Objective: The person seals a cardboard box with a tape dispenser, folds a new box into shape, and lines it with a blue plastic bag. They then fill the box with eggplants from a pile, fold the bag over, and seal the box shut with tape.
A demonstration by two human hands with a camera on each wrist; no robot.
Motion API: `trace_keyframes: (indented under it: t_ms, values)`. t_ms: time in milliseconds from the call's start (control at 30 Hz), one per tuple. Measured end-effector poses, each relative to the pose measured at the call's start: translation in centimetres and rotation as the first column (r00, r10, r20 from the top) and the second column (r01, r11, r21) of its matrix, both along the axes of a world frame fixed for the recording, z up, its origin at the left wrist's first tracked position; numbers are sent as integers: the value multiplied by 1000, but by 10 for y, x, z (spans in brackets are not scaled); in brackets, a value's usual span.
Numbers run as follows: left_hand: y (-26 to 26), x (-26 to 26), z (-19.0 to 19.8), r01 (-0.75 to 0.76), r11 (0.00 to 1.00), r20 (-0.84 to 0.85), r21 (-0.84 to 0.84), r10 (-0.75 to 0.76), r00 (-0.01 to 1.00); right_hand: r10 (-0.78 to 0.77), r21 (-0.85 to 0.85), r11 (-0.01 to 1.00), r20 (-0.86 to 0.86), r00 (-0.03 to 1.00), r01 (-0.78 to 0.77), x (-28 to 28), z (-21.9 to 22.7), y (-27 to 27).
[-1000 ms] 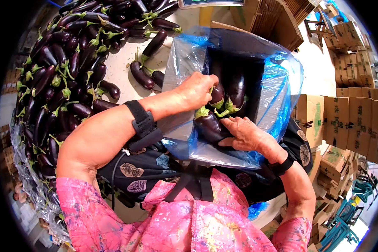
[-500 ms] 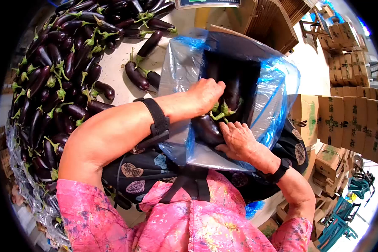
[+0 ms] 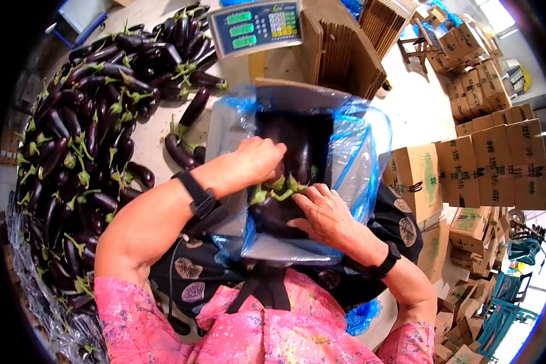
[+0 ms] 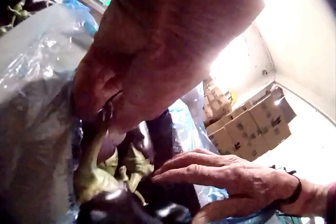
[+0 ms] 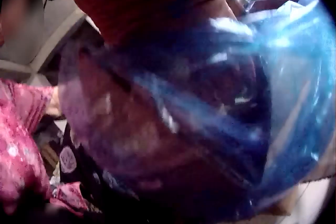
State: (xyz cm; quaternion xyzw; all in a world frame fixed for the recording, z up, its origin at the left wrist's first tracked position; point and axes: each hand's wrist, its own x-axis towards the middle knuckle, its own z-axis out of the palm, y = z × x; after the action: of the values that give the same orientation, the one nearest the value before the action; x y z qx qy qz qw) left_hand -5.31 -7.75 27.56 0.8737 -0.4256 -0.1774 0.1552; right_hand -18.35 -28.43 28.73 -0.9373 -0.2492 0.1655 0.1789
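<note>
In the head view, eggplants (image 3: 298, 155) lie inside a box lined with a clear blue plastic bag (image 3: 361, 142). My left hand (image 3: 258, 159) reaches over the bag's left side, fingers curled at the stem end of an eggplant in the box. From the left wrist, a green stem (image 4: 94, 153) runs up to those fingertips. My right hand (image 3: 327, 212) rests with fairly straight fingers on an eggplant (image 3: 273, 218) at the near end, thumb spread apart. Bag film fills most of the right wrist view.
A large heap of eggplants (image 3: 97, 133) covers the left of the table (image 3: 155, 130), a few lying loose near the box. Beyond the box stands a digital scale (image 3: 258, 27), with folded cardboard (image 3: 340, 48) beside it. Printed cartons (image 3: 479, 167) stand on the right.
The head view has shifted, bringing the whole scale display into sight. My left hand has moved slightly rightward over the eggplants' stem ends within the box. My right hand stays on the near eggplant.
</note>
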Motion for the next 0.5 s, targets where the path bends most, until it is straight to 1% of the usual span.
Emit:
trace_keyframes:
  t_ms: [33,67,100,133,200,233,267,333,367,467,500]
  values:
    - [-2,5,4,-52,991,8,120,51,999,-81,68,995,61,995,77,5,3,-6]
    - [1,12,10,-117,981,-6,156,119,993,-163,140,979,113,980,147,10,6,-13]
    - [8,18,12,-146,983,27,114,144,989,-200,202,967,207,958,158,18,14,-22]
    - [17,24,14,-179,981,59,72,175,983,-274,240,947,268,924,212,24,17,-32]
    - [30,31,25,-214,977,82,8,213,974,-415,264,902,306,857,342,36,25,-52]
    - [34,34,30,-235,972,95,-21,236,967,-464,239,884,344,816,402,42,32,-59]
    - [38,38,32,-260,962,101,-84,268,958,-506,222,863,384,773,454,50,38,-65]
    - [47,46,33,-303,930,109,-207,329,938,-530,211,846,433,729,490,64,42,-79]
    - [51,50,34,-358,921,82,-152,373,924,-522,190,848,467,714,496,69,44,-83]
    - [65,58,20,-375,888,160,-266,424,891,-489,127,854,529,694,505,85,39,-93]
    - [69,63,14,-405,886,113,-228,437,892,-480,116,858,527,701,501,90,35,-96]
